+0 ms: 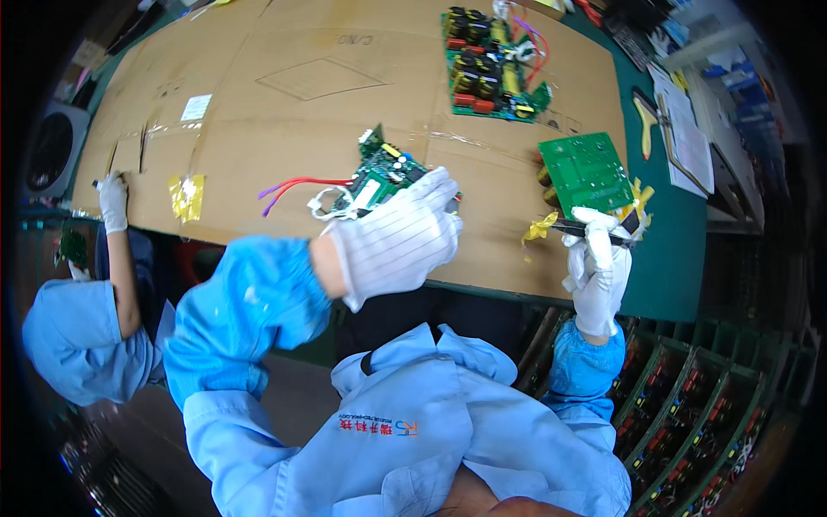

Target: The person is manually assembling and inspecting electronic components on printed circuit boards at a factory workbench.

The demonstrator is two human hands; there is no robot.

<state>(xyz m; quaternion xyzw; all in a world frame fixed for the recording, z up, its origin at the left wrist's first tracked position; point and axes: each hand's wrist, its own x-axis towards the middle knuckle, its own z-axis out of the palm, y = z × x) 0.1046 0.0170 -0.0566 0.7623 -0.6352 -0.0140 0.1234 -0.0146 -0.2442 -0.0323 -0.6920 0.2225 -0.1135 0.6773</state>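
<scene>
My left hand [401, 233], in a white striped glove, lies over the near right part of a circuit board [379, 177], its fingers together and curled round the board's end. Red and purple wires [301, 183] and a white cable stick out to the left of that board. My right hand [597, 267], also gloved, pinches a slim black tool [573, 227] whose exact kind I cannot make out. Just beyond it, a green circuit board [587, 171] lies solder side up, components showing under its left edge. Crumpled yellow tape [541, 227] hangs by the tool's left end.
Cardboard [284, 129] covers the green table. Assembled boards [491, 69] with coils and wires lie at the far right, near a yellow-handled tool [643, 125] and papers [685, 129]. Racks of boards [689, 405] stand below right. At left, a co-worker's gloved hand [112, 202] touches the cardboard.
</scene>
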